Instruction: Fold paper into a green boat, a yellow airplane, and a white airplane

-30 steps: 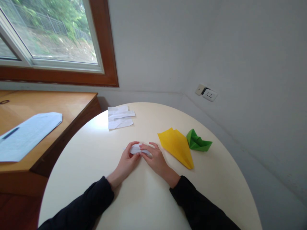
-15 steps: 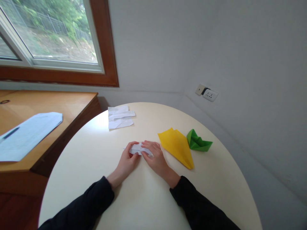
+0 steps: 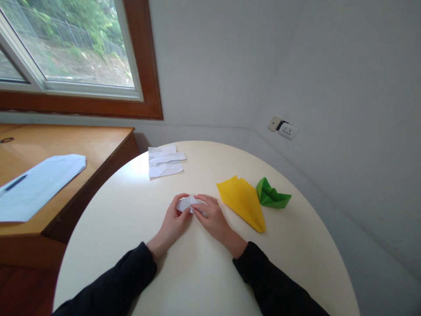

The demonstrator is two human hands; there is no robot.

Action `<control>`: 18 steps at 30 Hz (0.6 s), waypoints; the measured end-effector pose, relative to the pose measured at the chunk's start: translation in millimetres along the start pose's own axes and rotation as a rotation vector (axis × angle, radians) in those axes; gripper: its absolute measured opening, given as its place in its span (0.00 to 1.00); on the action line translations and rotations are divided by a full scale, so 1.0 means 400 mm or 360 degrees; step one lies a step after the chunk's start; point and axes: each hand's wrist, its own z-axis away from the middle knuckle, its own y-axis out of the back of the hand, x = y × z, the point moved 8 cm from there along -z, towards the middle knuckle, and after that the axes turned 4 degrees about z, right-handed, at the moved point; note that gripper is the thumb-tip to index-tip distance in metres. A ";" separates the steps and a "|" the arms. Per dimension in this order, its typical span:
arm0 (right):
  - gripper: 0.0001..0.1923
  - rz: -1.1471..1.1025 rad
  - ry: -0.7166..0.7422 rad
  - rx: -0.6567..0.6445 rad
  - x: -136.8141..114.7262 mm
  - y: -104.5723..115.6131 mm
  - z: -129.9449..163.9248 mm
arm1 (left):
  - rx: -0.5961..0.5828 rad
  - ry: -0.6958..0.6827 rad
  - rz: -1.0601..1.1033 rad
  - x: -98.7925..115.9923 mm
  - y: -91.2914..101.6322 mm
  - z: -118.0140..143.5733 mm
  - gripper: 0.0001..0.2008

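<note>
One small white folded paper piece [image 3: 187, 203] pinched between left hand [image 3: 173, 223] and right hand [image 3: 213, 218]; alongside, one yellow paper plane [image 3: 244, 200], one green paper boat [image 3: 271, 195].

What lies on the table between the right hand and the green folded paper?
In the head view, the yellow folded paper lies between the right hand and the green folded paper, flat on the round table.
</note>
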 end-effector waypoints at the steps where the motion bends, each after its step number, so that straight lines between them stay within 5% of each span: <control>1: 0.07 -0.0009 -0.0003 -0.0007 0.000 -0.001 0.000 | 0.0005 0.0012 0.0017 -0.001 0.000 0.000 0.15; 18: 0.06 -0.0226 -0.0055 0.0066 0.008 0.008 0.001 | 0.0094 -0.0052 -0.0175 0.006 0.014 -0.006 0.17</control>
